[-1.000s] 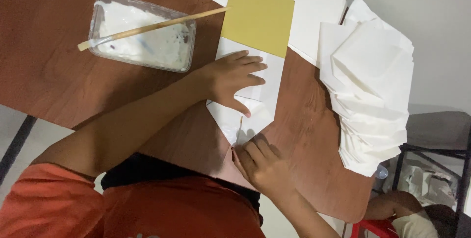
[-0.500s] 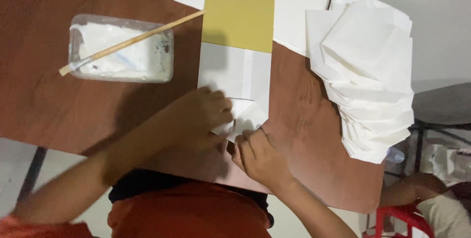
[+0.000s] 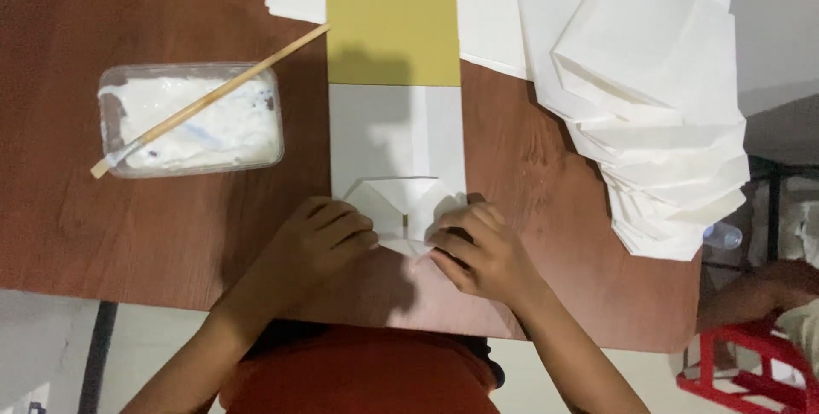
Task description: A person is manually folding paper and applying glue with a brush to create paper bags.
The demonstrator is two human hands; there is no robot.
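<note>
the white paper piece [image 3: 397,145] lies flat in the middle of the frame on the brown table [image 3: 171,226], already folded lengthwise with a seam down its middle. its near end is turned up into two slanted corner flaps meeting in a point, so the bottom fold looks well begun but not pressed shut, as i judge it. the left hand [image 3: 320,235] lies flat, fingers together, on the left flap; the right hand [image 3: 478,248] presses its fingertips on the right flap; neither clamps anything.

a yellow-olive rectangular card [image 3: 392,22] sticks out of the piece's far end, at upper centre. a clear rectangular tub of white paste [image 3: 192,120] sits at upper left, with a wooden brush [image 3: 213,98] laid across it. a fanned stack of finished white paper bags [image 3: 657,98] fills the upper right; flat white sheets [image 3: 503,5] lie along the top edge. no labels are legible.
</note>
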